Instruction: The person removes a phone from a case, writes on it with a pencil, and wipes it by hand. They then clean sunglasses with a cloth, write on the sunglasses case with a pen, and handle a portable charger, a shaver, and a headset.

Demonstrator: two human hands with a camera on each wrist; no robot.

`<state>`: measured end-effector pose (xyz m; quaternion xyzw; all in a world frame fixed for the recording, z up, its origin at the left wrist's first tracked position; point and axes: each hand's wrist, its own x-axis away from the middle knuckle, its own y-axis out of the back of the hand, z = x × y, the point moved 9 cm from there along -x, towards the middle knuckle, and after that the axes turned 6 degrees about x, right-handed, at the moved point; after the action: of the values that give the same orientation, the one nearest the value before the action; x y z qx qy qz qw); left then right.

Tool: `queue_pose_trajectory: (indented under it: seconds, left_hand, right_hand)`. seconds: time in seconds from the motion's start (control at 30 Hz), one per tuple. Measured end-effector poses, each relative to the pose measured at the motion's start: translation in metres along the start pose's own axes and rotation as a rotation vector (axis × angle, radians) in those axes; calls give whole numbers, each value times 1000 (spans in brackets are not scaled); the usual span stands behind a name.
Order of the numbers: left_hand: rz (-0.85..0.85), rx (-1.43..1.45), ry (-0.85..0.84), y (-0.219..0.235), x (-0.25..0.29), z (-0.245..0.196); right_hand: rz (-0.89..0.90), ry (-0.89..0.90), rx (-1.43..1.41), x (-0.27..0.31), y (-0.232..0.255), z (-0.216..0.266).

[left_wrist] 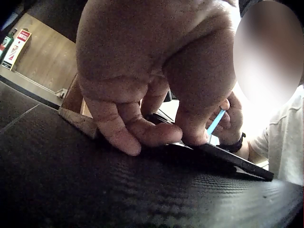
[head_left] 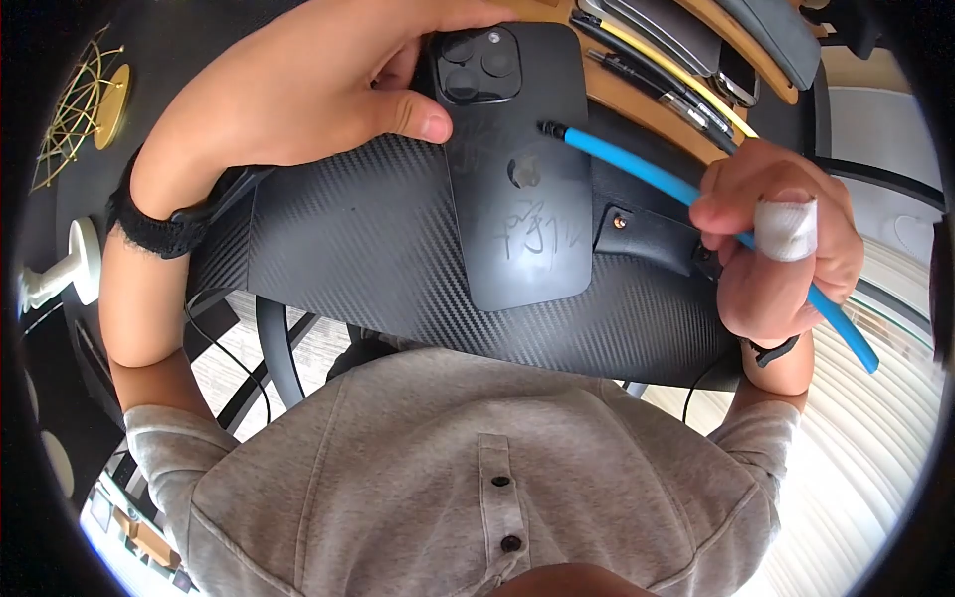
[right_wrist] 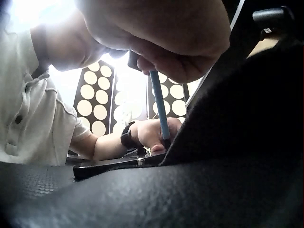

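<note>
A black smartphone (head_left: pixel 527 209) lies back up over the dark textured mat (head_left: pixel 348 249), its camera cluster at the far end and pale handwritten strokes on its back. My left hand (head_left: pixel 328 90) grips its camera end, thumb at the left edge; in the left wrist view the phone (left_wrist: pixel 237 161) slopes beside the thumb, and some fingers are hidden. My right hand (head_left: pixel 786 239), white bandage on one digit, holds a slim blue stick (head_left: pixel 637 169) with a dark tip. That tip is over the phone's back, below the cameras. In the right wrist view the stick (right_wrist: pixel 159 102) points down toward the phone.
Beyond the phone, a wooden organizer (head_left: pixel 637 95) holds black pens (head_left: pixel 667 90) and a yellow stick (head_left: pixel 686 75). A black strap with a metal snap (head_left: pixel 620 222) lies right of the phone. Far left are a gold wire ornament (head_left: pixel 114 107) and a white stand (head_left: pixel 85 261).
</note>
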<state>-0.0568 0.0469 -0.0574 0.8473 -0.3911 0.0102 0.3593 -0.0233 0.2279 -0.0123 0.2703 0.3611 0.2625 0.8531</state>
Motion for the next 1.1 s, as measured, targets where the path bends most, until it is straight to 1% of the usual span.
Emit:
queue_pose_trajectory:
  seconds: [0.03,0.1,0.13,0.2,0.33,0.4,0.43,0.5,0.53,0.6,0.7,0.83,1.0,1.1]
  left_hand:
    - [27,19,69,0,-4,8]
    - [17,21,51,0,-4,7]
    - [-21,3,-37,-1,1,-2]
    - [-62,-26,-118,0,4,-10]
    - [-73,-38,-63,-4,-1,3]
    - [-71,-25,-67,-5,-2,4]
    - [-67,-13,-92,-2,0,0]
    - [-69,-44,-77,-1,2,-7]
    - [-75,-86,-38,-3,0,-12]
    - [-79,-104,-38,-3,0,-12]
    - [-75,-49,-109,-2,2,-7]
    - [-61,-33,-76,-1,3,-7]
    - [-25,16,-82,1,2,-6]
    - [-40,-27,-30,-1,1,-5]
  right_hand:
    - [-15,2,13,0,1,-1]
    - [-12,2,55,-2,1,-1]
    - [-10,3,76,-2,1,-1]
    - [-8,5,105,-2,1,-1]
    - [-3,2,81,-2,1,1]
    - [37,12,32,-1,2,3]
    - [56,10,12,0,2,3]
    - [77,-2,9,0,2,3]
    - [79,1,18,0,1,3]
    - [50,27,65,-1,0,4]
    - [26,5,80,0,2,2]
    - [11,12,45,-1,1,2]
    - [8,13,62,2,2,2]
    - [-23,-9,49,3,7,0]
